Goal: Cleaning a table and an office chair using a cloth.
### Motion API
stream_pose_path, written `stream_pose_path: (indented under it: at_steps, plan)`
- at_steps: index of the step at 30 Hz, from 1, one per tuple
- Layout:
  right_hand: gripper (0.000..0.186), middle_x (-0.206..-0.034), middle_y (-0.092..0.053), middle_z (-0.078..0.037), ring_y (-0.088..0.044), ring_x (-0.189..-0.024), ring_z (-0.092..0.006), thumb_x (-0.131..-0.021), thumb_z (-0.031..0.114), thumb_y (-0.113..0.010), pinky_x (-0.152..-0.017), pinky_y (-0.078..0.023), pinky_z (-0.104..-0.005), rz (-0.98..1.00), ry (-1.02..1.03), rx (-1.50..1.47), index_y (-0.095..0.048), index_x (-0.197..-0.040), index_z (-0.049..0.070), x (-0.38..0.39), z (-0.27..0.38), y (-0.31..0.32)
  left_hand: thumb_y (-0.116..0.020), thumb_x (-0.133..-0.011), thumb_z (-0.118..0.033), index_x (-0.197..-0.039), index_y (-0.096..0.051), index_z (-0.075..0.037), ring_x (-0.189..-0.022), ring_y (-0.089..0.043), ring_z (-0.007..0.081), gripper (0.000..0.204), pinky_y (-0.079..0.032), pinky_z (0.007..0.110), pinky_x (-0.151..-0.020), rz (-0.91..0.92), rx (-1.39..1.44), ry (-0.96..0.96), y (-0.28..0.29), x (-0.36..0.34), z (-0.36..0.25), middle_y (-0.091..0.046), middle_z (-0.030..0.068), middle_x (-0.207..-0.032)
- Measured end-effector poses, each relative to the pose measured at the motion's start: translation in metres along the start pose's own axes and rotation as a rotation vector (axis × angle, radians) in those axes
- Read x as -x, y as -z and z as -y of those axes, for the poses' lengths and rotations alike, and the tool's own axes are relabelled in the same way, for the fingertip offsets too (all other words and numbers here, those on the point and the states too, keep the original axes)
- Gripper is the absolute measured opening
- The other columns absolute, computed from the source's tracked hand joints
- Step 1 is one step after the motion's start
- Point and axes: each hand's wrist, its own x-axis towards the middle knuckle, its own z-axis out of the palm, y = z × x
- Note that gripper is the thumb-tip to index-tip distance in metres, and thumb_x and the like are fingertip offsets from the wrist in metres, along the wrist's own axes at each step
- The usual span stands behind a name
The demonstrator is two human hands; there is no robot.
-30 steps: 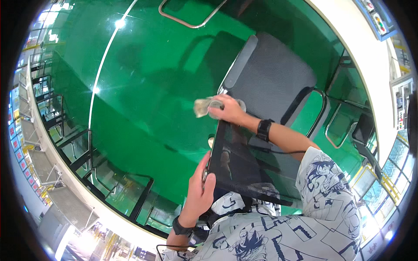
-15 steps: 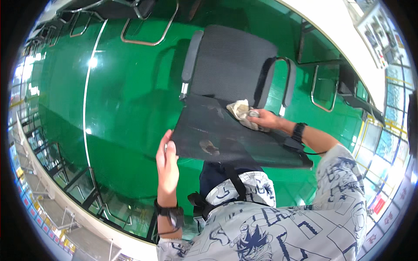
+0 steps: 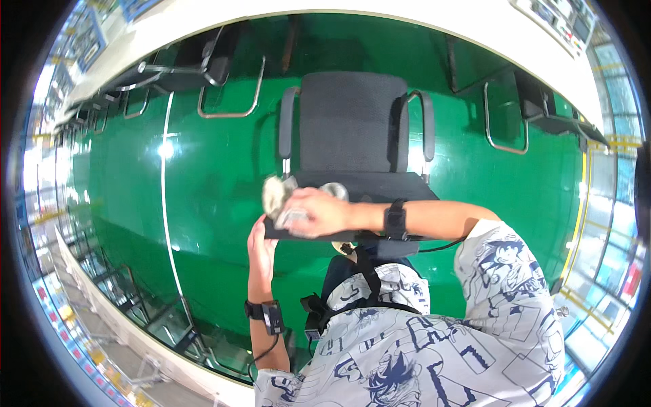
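Observation:
A black chair faces me, with a mesh backrest [image 3: 352, 122], two armrests and a dark seat [image 3: 386, 186]. My right hand [image 3: 315, 211] is closed on a crumpled, off-white cloth [image 3: 274, 195], pressed to the seat's left side. Motion blurs the cloth and fingers slightly. My left hand [image 3: 260, 247] grips the seat's front left corner, its fingers partly hidden by the seat edge. The right forearm crosses over the front of the seat and covers part of it.
More dark chairs with tubular metal legs [image 3: 234, 114] stand at the back left, and another chair [image 3: 536, 102] is at the right. A long white table [image 3: 407, 15] curves across the far side. The floor [image 3: 217, 176] is green with a white line.
My right hand has swept the cloth from the back right of the seat to its front left, near my left hand. The view has shifted and the chair looks straighter. My left hand stays at the corner.

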Motion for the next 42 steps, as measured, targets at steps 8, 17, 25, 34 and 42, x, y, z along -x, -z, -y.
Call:
stream_pose_path:
  at_steps: [8, 17, 25, 34, 42]
  plan:
    - [0.038, -0.1, -0.048, -0.005, -0.045, -0.097, -0.0213, -0.065, 0.019, -0.064, -0.078, -0.039, -0.0338, -0.067, -0.015, 0.79, -0.055, -0.101, 0.016, 0.091, 0.081, 0.003, -0.038, -0.095, -0.015, -0.119, -0.05, 0.004, -0.106, -0.053, 0.0258, 0.032, -0.042, 0.033, -0.09, 0.14, -1.044, -0.405, 0.011, -0.014, -0.034, -0.054, 0.0152, -0.117]
    - [0.038, -0.095, -0.052, -0.012, -0.05, -0.089, -0.0315, -0.055, 0.013, -0.073, -0.074, -0.043, -0.0452, -1.233, -0.483, 1.222, -0.059, -0.09, 0.011, 0.174, 0.058, -0.035, -0.054, -0.086, -0.02, -0.12, -0.046, 0.007, -0.107, -0.05, 0.0394, 0.044, -0.038, 0.042, -0.094, 1.099, -1.61, -0.739, -0.029, -0.051, -0.081, -0.053, 0.0249, -0.116]
    - [0.038, -0.119, -0.049, -0.017, -0.046, -0.111, -0.0226, -0.091, 0.011, -0.052, -0.096, -0.035, -0.0326, -2.616, 0.05, -0.476, -0.04, -0.123, -0.004, 0.083, -0.038, -0.048, -0.046, -0.089, -0.016, -0.127, -0.037, 0.008, -0.111, -0.047, 0.04, 0.046, -0.037, 0.042, -0.096, 1.313, -1.623, -0.661, -0.073, -0.044, -0.069, -0.048, 0.0249, -0.122]
    - [0.048, -0.123, -0.05, -0.021, -0.047, -0.117, -0.0295, -0.086, 0.015, -0.059, -0.1, -0.035, -0.0363, -2.173, 0.033, -0.47, -0.041, -0.125, -0.006, -0.048, -0.007, -0.126, -0.03, -0.096, -0.038, -0.128, -0.033, 0.01, -0.111, -0.05, 0.0329, 0.058, -0.037, 0.039, -0.094, 1.321, -1.67, -0.581, -0.071, -0.046, -0.076, -0.049, 0.0252, -0.122]
    - [0.046, -0.109, -0.049, -0.02, -0.049, -0.101, -0.0391, -0.072, 0.009, -0.064, -0.089, -0.04, -0.0418, -2.47, -0.28, 0.167, -0.048, -0.115, 0.001, -0.025, -0.022, -0.094, -0.023, -0.095, -0.05, -0.132, -0.027, 0.009, -0.12, -0.042, 0.0287, 0.069, -0.03, 0.035, -0.101, 1.345, -1.662, -0.409, -0.074, -0.052, -0.081, -0.039, 0.0218, -0.131]
